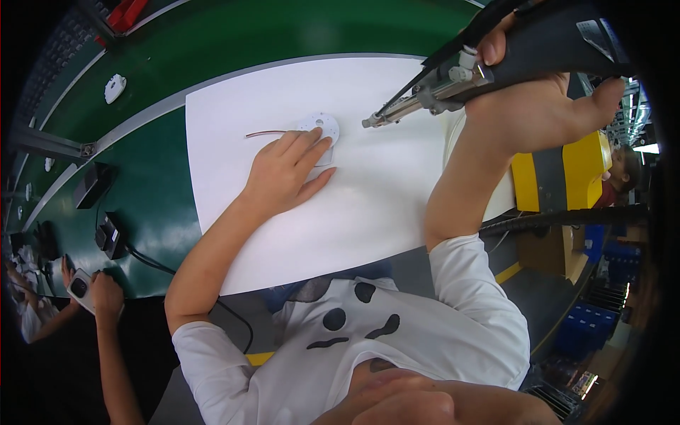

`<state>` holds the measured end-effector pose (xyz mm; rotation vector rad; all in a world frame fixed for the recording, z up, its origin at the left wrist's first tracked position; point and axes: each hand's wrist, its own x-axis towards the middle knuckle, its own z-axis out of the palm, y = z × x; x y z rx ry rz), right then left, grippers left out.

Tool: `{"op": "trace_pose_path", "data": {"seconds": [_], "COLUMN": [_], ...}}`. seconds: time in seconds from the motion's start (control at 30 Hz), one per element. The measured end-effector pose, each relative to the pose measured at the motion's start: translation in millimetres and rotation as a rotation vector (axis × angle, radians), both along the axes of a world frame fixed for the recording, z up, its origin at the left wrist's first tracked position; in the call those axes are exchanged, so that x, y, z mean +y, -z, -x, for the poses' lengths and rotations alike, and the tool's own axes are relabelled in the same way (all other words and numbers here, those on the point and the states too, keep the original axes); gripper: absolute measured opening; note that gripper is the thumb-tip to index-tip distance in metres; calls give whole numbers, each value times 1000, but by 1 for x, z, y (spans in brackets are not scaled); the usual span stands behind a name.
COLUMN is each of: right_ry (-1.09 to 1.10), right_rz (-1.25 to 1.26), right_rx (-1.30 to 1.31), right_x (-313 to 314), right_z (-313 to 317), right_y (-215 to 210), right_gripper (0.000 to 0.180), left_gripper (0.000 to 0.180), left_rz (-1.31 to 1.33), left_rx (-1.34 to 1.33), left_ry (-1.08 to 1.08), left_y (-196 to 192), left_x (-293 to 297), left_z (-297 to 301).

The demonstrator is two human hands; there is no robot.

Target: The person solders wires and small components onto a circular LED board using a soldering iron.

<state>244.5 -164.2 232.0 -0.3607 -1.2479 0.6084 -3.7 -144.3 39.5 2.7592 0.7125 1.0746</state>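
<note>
Two-handed: resting half-spread left fingers (304, 146) on a white round disc (329, 127), curling right fingers (493, 48) around a black, silver-nosed tool (535, 57). Could let the disc slip by pressing too lightly.

Head camera: left of two worn side by side on the person's head, looking steeply down through a wide fisheye.
Tabletop (159, 237): seen from above its near edge, facing across to the far edge, both bowed.
White sheet (375, 198): near, mid-view.
Shirt (425, 333): nearer, below.
Blue crates (586, 327): far off, beyond the right edge.
</note>
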Motion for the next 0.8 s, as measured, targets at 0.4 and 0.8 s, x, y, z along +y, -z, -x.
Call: {"op": "trace_pose_path", "data": {"seconds": [0.4,0.8], "right_ry": [-158,-182], "right_rz": [-3,-136], "right_rx": [-168,-207], "right_x": [-3,7], "right_z": [32,40], "right_y": [3,4], "right_gripper": [102,84], "left_gripper": [40,46], "left_rz": [48,-92], "left_rx": [-154,-64], "left_ry": [-15,107], "left_y": [8,3], "left_x": [-3,11], "left_z": [-15,19]}}
